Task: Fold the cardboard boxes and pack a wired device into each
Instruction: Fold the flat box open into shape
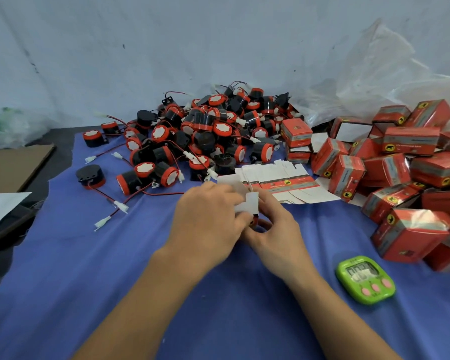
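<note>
My left hand (pixel 205 219) and my right hand (pixel 273 229) meet at the middle of the blue cloth, both gripping one small cardboard box (pixel 248 205). Its white inner flaps stick up between my fingers and a bit of its red side shows below. My hands hide most of the box. Behind them lies a stack of flat unfolded boxes (pixel 278 180), white side up. Farther back is a heap of black and red wired devices (pixel 205 133) with red wires and white plugs.
Several folded red boxes (pixel 400 175) are piled at the right, in front of clear plastic bags (pixel 374 81). A green timer (pixel 365 280) lies near my right forearm. Brown cardboard (pixel 13 165) and a white sheet (pixel 0 206) sit at the left edge.
</note>
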Tool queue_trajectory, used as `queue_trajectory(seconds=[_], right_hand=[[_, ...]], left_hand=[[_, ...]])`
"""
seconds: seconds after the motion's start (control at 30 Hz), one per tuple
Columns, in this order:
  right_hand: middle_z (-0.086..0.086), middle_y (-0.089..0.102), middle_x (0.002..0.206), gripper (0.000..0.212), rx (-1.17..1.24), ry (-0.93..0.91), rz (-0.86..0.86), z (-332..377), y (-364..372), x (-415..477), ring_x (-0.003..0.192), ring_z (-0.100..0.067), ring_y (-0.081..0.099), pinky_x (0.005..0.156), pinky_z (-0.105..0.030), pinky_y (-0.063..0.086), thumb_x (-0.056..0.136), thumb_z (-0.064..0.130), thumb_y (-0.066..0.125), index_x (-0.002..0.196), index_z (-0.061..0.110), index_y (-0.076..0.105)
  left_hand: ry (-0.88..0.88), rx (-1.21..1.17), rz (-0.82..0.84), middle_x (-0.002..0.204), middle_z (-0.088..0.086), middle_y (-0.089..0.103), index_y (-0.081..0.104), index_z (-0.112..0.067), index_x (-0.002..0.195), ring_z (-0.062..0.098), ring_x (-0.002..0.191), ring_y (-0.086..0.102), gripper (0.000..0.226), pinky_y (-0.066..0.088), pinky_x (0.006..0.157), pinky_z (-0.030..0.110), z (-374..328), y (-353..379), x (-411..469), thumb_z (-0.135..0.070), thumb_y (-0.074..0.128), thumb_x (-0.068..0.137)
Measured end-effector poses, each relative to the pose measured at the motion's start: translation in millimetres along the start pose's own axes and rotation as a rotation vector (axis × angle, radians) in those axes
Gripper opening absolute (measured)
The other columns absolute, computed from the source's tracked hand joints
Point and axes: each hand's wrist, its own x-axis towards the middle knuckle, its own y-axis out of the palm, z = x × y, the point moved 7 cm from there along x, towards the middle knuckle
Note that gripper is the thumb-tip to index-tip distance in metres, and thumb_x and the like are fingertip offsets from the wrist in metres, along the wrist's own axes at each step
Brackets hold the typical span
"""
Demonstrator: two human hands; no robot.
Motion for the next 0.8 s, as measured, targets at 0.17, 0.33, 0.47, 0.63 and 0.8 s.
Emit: queue_trajectory(seconds=[0.17, 0.33, 0.47, 0.63, 0.8], right_hand=[[0.013, 0.073, 0.12, 0.052, 0.076, 0.037, 0.027, -6.8, 0.9, 4.3, 0.114, -0.007, 0.068, 0.092, -0.027, 0.056, 0.084, 0.027, 0.079, 0.132, 0.037, 0.061], [0.011, 0.073, 0.125, 0.054, 0.163, 0.064, 0.06, -9.5, 1.4, 5.8, 0.124, -0.008, 0.064, 0.105, -0.044, 0.052, 0.087, 0.012, 0.074, 0.131, 0.041, 0.062], [-0.001, 0.074, 0.123, 0.033, 0.425, 0.118, 0.051, -11.3, -0.3, 8.3, 0.114, -0.021, 0.069, 0.102, -0.046, 0.053, 0.094, 0.024, 0.06, 0.126, 0.029, 0.063], [-0.003, 0.074, 0.119, 0.026, 0.378, 0.077, 0.052, -3.3, 3.3, 6.1, 0.104, -0.025, 0.067, 0.075, -0.047, 0.052, 0.096, 0.029, 0.062, 0.122, 0.029, 0.058], [0.009, 0.075, 0.115, 0.027, 0.201, 0.05, -0.018, -1.2, -4.1, 7.2, 0.093, -0.021, 0.071, 0.075, -0.046, 0.061, 0.094, 0.027, 0.059, 0.118, 0.039, 0.06]], left_hand=[[0.149, 0.061, -0.014, 0.096, -0.001, 0.068, 0.073, -0.019, 0.1, 0.027, 0.09, 0.056, 0.019, 0.05, 0.077, 0.046, -1.6, 3.2, -4.7, -0.023, 0.055, 0.104], [-0.223, -0.433, 0.018, 0.113, -0.013, 0.072, 0.075, -0.034, 0.121, 0.004, 0.097, 0.058, 0.025, 0.047, 0.082, 0.022, 28.0, 13.1, 1.8, -0.025, 0.064, 0.1], [-0.257, -0.306, 0.076, 0.098, -0.013, 0.074, 0.079, -0.041, 0.099, 0.009, 0.093, 0.063, 0.012, 0.053, 0.077, 0.036, 37.9, 12.4, 5.3, -0.044, 0.07, 0.092], [-0.155, -0.02, -0.177, 0.089, -0.013, 0.073, 0.078, -0.037, 0.084, 0.014, 0.091, 0.062, 0.029, 0.039, 0.058, 0.026, 27.2, -1.5, -0.6, -0.064, 0.075, 0.074], [-0.297, -0.374, -0.227, 0.129, -0.021, 0.052, 0.047, -0.038, 0.137, 0.003, 0.118, 0.048, 0.082, 0.036, 0.08, 0.011, 43.7, 14.6, -4.8, -0.045, 0.09, 0.067]])
